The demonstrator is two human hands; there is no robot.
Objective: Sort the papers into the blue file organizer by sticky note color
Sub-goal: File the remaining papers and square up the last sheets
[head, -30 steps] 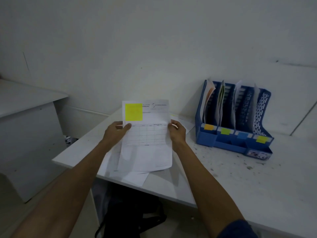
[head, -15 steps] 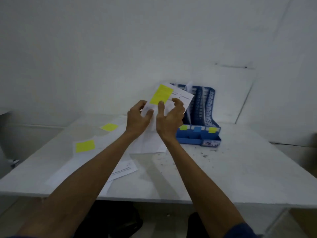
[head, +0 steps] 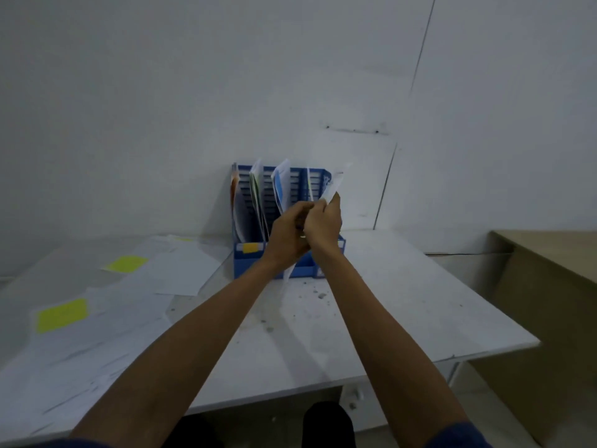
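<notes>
near: two bare forearms reach across the white table (head: 387, 302). loose papers (head: 106, 321) lie on its left part, two of them showing yellow sticky notes (head: 61, 315).

middle: the left hand (head: 286, 236) and right hand (head: 323, 226) touch each other, and both curl their fingers on one sheet (head: 334, 187). the sheet is held edge-on and tilted, with its top over the organizer's right end. blur hides the exact grip, and the sheet's note is out of view.

the step is judged to be slotting. it is best done by matching note to tab first, keeping the sheet taut between both hands, and leading its lower edge down between the dividers, clear of papers already filed.

far: the blue file organizer (head: 245, 265) stands upright against the wall (head: 161, 108). its slots already hold leaning papers, and one orange-yellow tab (head: 250, 248) shows on its front. the other tabs are behind the hands.
</notes>
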